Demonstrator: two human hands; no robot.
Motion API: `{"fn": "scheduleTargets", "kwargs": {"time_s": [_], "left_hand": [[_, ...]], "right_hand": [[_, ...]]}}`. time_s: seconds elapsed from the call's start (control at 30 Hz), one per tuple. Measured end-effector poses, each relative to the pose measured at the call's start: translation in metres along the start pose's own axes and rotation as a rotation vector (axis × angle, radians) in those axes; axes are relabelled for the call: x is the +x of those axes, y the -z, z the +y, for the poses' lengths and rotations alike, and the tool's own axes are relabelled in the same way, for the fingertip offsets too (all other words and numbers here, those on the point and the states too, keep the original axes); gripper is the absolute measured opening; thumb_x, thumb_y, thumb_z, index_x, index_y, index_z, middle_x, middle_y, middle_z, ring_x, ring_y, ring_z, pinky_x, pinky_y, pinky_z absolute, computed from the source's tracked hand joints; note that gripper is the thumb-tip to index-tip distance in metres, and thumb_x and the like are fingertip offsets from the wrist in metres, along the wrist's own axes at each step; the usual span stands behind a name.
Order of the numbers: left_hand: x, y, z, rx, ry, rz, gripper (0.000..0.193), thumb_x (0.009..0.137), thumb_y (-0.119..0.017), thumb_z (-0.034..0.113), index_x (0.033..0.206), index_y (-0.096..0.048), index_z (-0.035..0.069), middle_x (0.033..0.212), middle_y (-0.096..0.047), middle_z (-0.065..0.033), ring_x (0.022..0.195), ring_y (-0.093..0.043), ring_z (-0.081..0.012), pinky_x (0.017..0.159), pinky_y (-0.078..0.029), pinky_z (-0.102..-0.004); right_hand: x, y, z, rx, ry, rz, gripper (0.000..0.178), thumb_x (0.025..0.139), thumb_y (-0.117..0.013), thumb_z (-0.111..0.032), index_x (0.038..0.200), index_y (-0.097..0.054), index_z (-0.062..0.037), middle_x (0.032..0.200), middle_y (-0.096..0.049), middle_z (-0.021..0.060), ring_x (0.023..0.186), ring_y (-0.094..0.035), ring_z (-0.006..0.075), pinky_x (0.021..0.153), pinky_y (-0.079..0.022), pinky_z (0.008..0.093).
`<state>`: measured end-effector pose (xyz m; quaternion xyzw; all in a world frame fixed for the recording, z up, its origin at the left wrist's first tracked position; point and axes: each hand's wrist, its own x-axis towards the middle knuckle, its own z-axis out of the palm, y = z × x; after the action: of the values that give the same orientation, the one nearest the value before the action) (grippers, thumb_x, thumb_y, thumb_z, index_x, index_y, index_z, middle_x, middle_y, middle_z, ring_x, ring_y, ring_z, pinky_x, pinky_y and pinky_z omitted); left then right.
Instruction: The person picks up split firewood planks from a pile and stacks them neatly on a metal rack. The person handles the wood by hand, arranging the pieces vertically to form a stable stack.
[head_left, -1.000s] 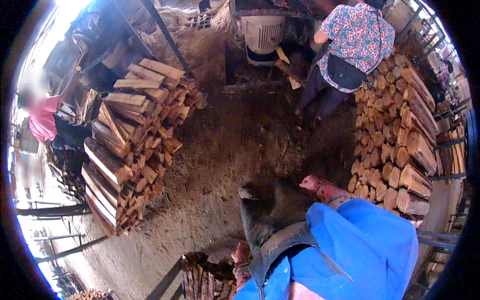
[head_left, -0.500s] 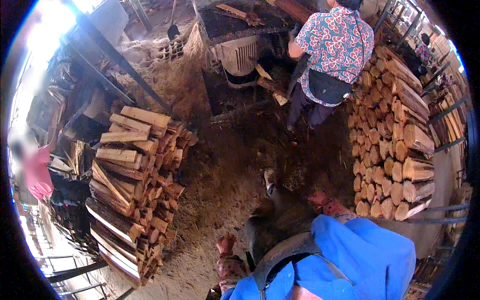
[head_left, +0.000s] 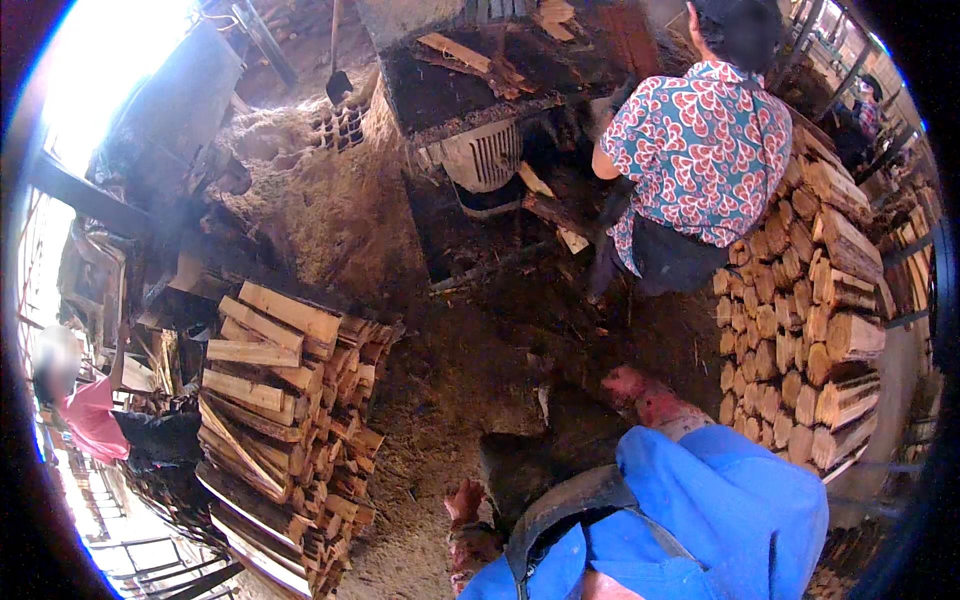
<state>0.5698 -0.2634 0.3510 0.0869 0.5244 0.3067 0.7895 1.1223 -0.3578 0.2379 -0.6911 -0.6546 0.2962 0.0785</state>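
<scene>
My left hand (head_left: 463, 502) hangs beside the dark apron (head_left: 510, 470) at my lower front. Its fingers are loosely apart, and I see nothing in them. My right hand (head_left: 628, 385) reaches ahead of my blue sleeve, over the dark floor. Its fingers are blurred, and I cannot make out anything in them. A stack of split firewood (head_left: 265, 350) rises to the left of my left hand, apart from it. To the right of my right hand stands a tall stack of cut logs (head_left: 790, 340), also apart from it.
Ahead on the right, a person in a patterned shirt (head_left: 700, 150) faces a blackened furnace (head_left: 440, 100) with a slotted metal part (head_left: 490, 160). Loose wood pieces (head_left: 555, 210) lean below it. A shovel (head_left: 338, 85) stands behind. Another person in pink (head_left: 92, 415) is at far left.
The person in the patterned shirt appears nearer and lower in view. Both wood stacks have shifted right and down in the picture. My right hand has moved slightly left and forward.
</scene>
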Motion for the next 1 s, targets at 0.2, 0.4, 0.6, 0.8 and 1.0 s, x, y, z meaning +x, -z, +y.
{"fn": "scheduleTargets", "kwargs": {"time_s": [0.2, 0.4, 0.6, 0.8, 1.0], "left_hand": [[0.026, -0.016, 0.03, 0.114, 0.044, 0.19, 0.025, 0.077, -0.064, 0.028, 0.086, -0.051, 0.008, 0.09, -0.054, -0.0124, 0.084, -0.05, -0.0294, 0.073, -0.042, -0.0443], [0.095, -0.04, 0.098, 0.32, 0.109, 0.208, 0.014, 0.087, -0.068, 0.016, 0.086, -0.06, 0.005, 0.079, -0.062, -0.0126, 0.072, -0.062, -0.0293, 0.059, -0.05, -0.0432], [0.213, -0.035, 0.199, 1.169, -0.24, -0.036, 0.028, 0.086, -0.066, 0.033, 0.082, -0.063, 0.005, 0.07, -0.061, -0.0103, 0.062, -0.059, -0.0246, 0.057, -0.048, -0.0369], [0.285, -0.103, 0.316, 0.612, -0.038, -0.124, 0.024, 0.084, -0.07, 0.027, 0.079, -0.066, 0.004, 0.073, -0.066, -0.0101, 0.065, -0.063, -0.0203, 0.054, -0.051, -0.0334], [0.341, -0.088, 0.319, 0.852, -0.396, -0.179, 0.019, 0.086, -0.069, 0.02, 0.083, -0.068, 0.001, 0.075, -0.068, -0.0097, 0.059, -0.063, -0.0229, 0.052, -0.051, -0.0324]], "right_hand": [[0.12, 0.129, -0.076, 0.757, -0.472, 0.069, 0.029, 0.084, -0.072, -0.027, 0.068, -0.054, -0.01, 0.063, -0.051, 0.002, 0.065, -0.048, 0.0145, 0.065, -0.044, 0.0386], [0.194, 0.168, -0.105, 0.53, -0.439, 0.173, 0.038, 0.081, -0.071, -0.04, 0.076, -0.061, -0.0035, 0.071, -0.062, 0.0085, 0.066, -0.058, 0.0234, 0.063, -0.046, 0.0419], [0.242, 0.188, -0.143, 0.477, -0.568, 0.338, 0.041, 0.082, -0.07, -0.042, 0.099, -0.07, -0.0039, 0.087, -0.069, 0.0131, 0.079, -0.066, 0.0265, 0.074, -0.051, 0.0414], [0.308, 0.291, -0.188, 0.485, -0.608, 0.554, 0.042, 0.084, -0.071, -0.035, 0.11, -0.068, -0.0027, 0.093, -0.07, 0.0146, 0.083, -0.067, 0.0248, 0.075, -0.052, 0.0371], [0.407, 0.435, -0.208, 0.269, -0.281, 0.905, 0.033, 0.084, -0.072, -0.023, 0.108, -0.066, -0.0002, 0.084, -0.065, 0.0139, 0.077, -0.064, 0.0271, 0.07, -0.051, 0.0378]]}}
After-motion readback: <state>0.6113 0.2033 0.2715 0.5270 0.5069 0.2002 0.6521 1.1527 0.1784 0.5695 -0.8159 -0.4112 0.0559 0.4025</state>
